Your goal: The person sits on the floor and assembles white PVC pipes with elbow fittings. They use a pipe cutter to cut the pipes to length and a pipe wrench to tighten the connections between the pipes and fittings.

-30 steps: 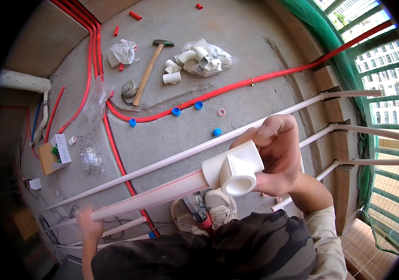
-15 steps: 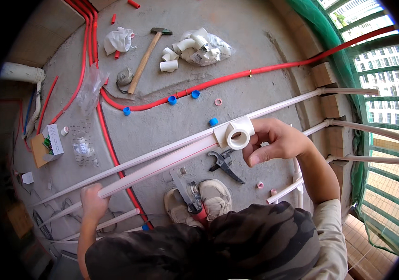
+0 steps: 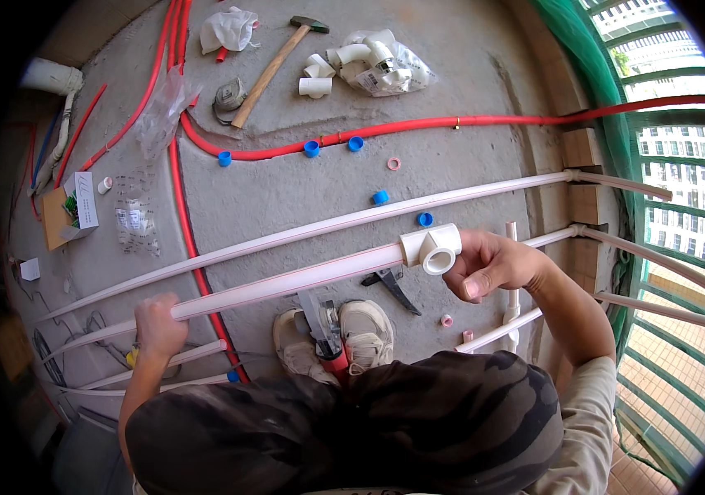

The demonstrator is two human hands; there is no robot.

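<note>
My left hand [image 3: 161, 326] is closed around a long white pipe [image 3: 286, 283] with a thin red line along it. A white tee fitting [image 3: 431, 248] sits on the pipe's right end, its side opening facing toward me. At the tee's outer end is my right hand [image 3: 497, 262], fingers curled against it and thumb bent below; the fingertips are partly hidden. Beneath the pipe, a black-handled tool [image 3: 391, 290] lies on the floor, partly covered. Between my shoes stands a tool with a red handle [image 3: 334, 363] and a flat metal plate.
Another white pipe [image 3: 311, 228] runs across the concrete floor beyond. Blue caps [image 3: 356, 144] lie near a red conduit [image 3: 402, 126]. Farther off are a hammer [image 3: 274, 70], a tape measure [image 3: 229, 97] and a bag of white fittings [image 3: 389, 66]. Green netting and railings [image 3: 682, 165] border the right.
The held pipe and tee have come nearer to me, apart from the floor pipe beyond, uncovering a second blue cap. Both hands keep their places on pipe and tee. The view has shifted slightly.
</note>
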